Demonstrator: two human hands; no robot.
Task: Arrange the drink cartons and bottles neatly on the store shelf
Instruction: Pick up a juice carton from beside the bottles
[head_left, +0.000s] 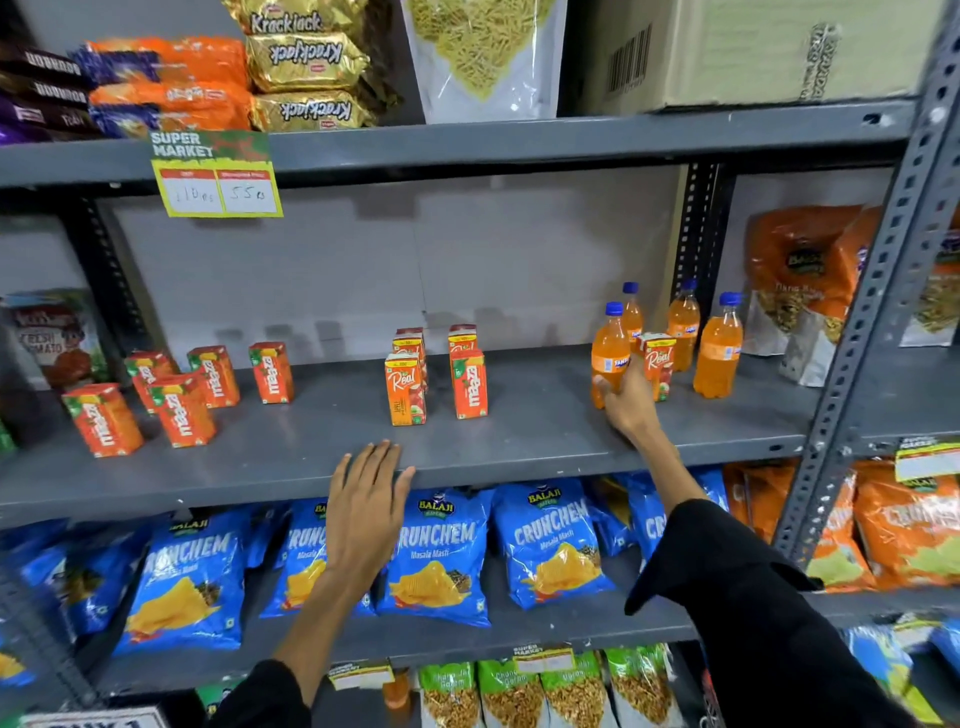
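One Real carton (658, 364) pinched in right-hand fingers (631, 382) (left hand (366, 512) spread, empty).

— What sits on your middle shelf (519, 441), left to right?

— At the left you have five Maaza cartons (182, 410) standing loosely, two in front and three behind. Near the centre stand a Real carton (405, 391) and a Maaza carton (469, 384) side by side, each with another carton right behind it. At the right stand four bottles (719, 351), two in front and two behind.

— And your hands?

— Your right hand (626, 400) is at the front-left bottle (609, 353), with a small Real carton (658, 364) just beside it, between the bottles. Your left hand (366, 514) lies flat over the shelf's front edge, before the centre cartons. Crunchem bags (436, 556) lie on the shelf below.
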